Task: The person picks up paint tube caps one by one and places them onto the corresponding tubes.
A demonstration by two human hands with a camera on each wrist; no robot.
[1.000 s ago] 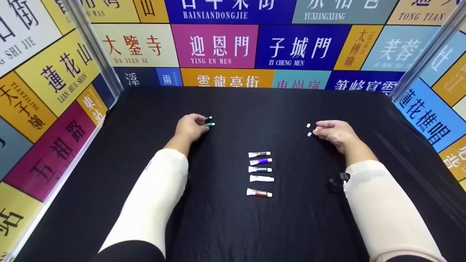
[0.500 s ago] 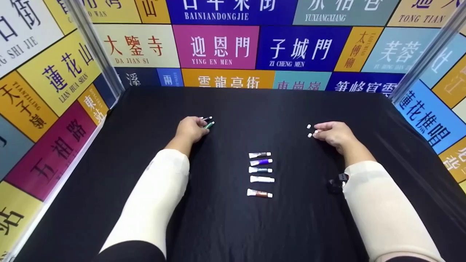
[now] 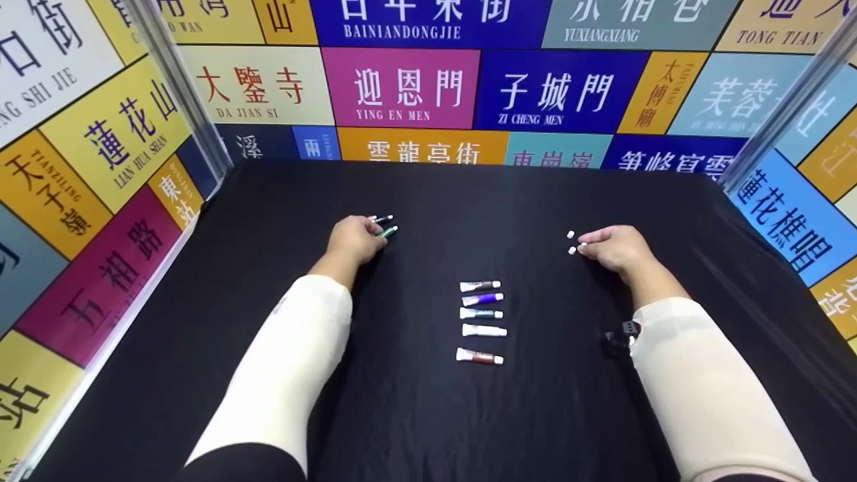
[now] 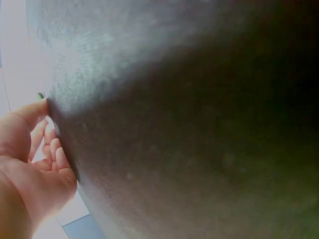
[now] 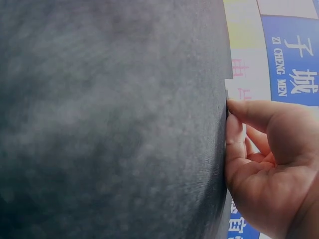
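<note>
My left hand (image 3: 353,239) is at the back left of the table, thumb and fingers pinching a small green paint tube (image 3: 387,232) with a white tip. Just behind it lies a dark paint tube (image 3: 383,219), partly covered by the fingers. At the back right, my right hand (image 3: 617,251) pinches a small white cap-like piece (image 3: 582,247) between thumb and fingertips. Two similar white pieces lie just left of those fingertips. Both wrist views show the left hand (image 4: 37,164) and right hand (image 5: 271,159) low against the cloth, their fingertips largely hidden.
A column of several paint tubes lies mid-table: a black tube (image 3: 479,286), a purple tube (image 3: 482,298), and a brown tube (image 3: 479,357) nearest me among them. Black cloth (image 3: 428,415) covers the table. Panels with printed signs (image 3: 402,87) enclose the back and sides.
The green tube's tip has turned slightly toward the back in my left fingers. My right hand has barely shifted, and the tubes mid-table stay in place.
</note>
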